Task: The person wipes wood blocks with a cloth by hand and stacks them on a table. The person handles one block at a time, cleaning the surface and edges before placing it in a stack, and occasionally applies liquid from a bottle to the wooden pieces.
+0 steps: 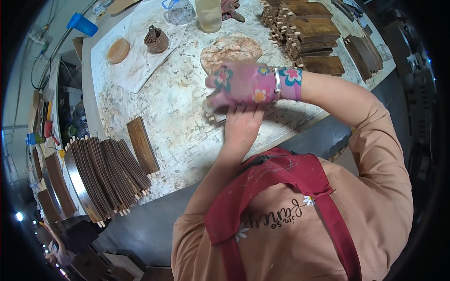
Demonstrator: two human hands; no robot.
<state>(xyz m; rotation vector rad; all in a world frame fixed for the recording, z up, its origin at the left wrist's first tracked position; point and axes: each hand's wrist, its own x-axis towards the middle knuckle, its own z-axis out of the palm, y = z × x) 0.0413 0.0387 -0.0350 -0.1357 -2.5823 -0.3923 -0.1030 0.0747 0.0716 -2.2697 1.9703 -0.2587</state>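
Two hands, left (pixel 241 126) bare, right (pixel 243 84) gloved | one flat dark wood panel (pixel 142 145) left of centre | two panel stacks, lower left (pixel 105 175) and upper right (pixel 307 30) | one brown cup (pixel 156 40), one round lid (pixel 118 50), one clear jar (pixel 209 14), top of frame | one blue cup (pixel 83 23), upper left

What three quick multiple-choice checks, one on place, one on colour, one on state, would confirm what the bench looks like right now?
1. Where does the fanned row of dark wooden slats lie?
A. at the bench's left end
B. under the hands
C. beside the far jar

2. What colour is the glove on the right hand?
A. plain blue
B. pink with flowers
C. black

3. How is the left hand?
A. gloved
B. bare
C. out of view

Answers: 1 A, the fanned row of slats lies at the bench's left end. 2 B, the right hand wears a pink flowered glove. 3 B, the left hand shows bare skin beneath the right.
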